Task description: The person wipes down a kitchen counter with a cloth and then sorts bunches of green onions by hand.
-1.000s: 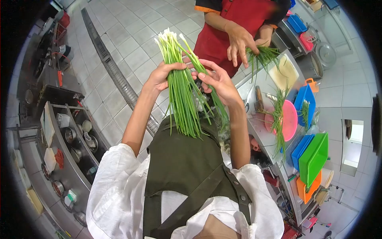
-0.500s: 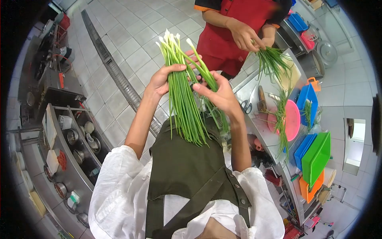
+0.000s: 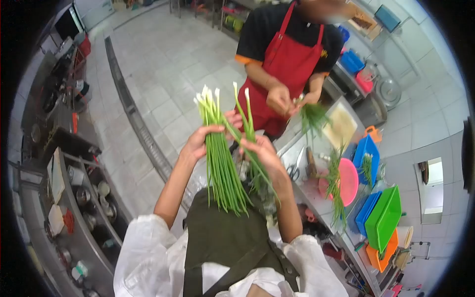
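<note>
In front of my chest, my left hand [image 3: 199,141] is closed around a thick bunch of spring onions [image 3: 221,173], white ends up and long green leaves hanging down over my apron. My right hand [image 3: 263,156] grips a few separate spring onions [image 3: 249,116] just beside the bunch, their white tips pointing up. Some of their leaves trail below that hand. Across from me, a co-worker in a red apron [image 3: 292,54] holds another bundle of greens [image 3: 312,118], blurred by motion, in both hands.
On the metal table to my right are scissors [image 3: 295,169], a knife [image 3: 310,163], a cutting board [image 3: 340,123] and a pink basin [image 3: 349,182] with greens beside it. Blue [image 3: 367,153], green [image 3: 388,218] and orange [image 3: 381,256] bins line its far side. Steel shelving [image 3: 91,198] stands left.
My view has tilted up, showing more of the co-worker and floor, so my hands sit lower in frame. The few spring onions in my right hand now stand more upright, farther from the bunch.
</note>
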Motion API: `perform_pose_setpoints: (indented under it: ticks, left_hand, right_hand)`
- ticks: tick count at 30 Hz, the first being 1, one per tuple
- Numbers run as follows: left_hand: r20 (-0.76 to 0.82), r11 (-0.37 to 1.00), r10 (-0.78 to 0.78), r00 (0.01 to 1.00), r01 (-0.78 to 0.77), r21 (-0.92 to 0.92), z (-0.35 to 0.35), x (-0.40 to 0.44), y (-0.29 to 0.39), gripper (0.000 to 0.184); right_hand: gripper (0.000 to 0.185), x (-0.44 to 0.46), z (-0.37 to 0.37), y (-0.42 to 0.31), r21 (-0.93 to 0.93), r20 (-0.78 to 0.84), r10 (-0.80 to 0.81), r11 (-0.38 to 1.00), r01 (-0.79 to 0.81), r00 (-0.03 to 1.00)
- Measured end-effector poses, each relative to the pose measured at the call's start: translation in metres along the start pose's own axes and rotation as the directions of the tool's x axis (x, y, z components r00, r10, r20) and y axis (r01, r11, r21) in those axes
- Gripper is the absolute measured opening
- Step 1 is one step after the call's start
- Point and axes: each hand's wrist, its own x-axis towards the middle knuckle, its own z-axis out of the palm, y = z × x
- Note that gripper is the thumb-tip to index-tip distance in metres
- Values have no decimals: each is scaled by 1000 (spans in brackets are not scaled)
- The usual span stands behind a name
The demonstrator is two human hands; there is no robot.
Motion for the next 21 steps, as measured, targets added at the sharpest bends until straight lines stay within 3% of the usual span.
perform_pose_setpoints:
  ticks: [3,6,9,12,15,17,19,21]
  left_hand:
    - [-79,991,28,996,-17,131,-10,6,1,71]
    - [-61,991,26,998,-17,136,-14,4,2,69]
    - [-97,991,49,994,-37,125,-17,4,-1,73]
    - [-70,990,47,996,-37,138,-9,1,4,71]
    - [-26,996,19,999,-16,91,-2,3,12,71]
    - [20,999,7,1000,-7,-39,2,4,19,69]
    - [-64,999,19,998,-21,-24,9,7,27,70]
    - [32,996,84,996,-83,-35,15,16,38,71]
  right_hand:
    - [25,10,0,9,2,14,-3,1000,3,1000]
    - [22,8,14,2,80,46,6,997,-9,999]
    - [22,10,14,8,-81,84,-21,996,28,996]
    - [23,7,16,1,98,112,-45,995,34,993]
    - [23,-3,15,-21,153,117,-32,988,14,993]
    - [23,-6,8,-37,134,113,-36,991,20,993]
    - [24,-8,3,-50,236,128,-93,970,61,987]
    - [28,-9,-1,-69,295,188,-119,954,60,975]
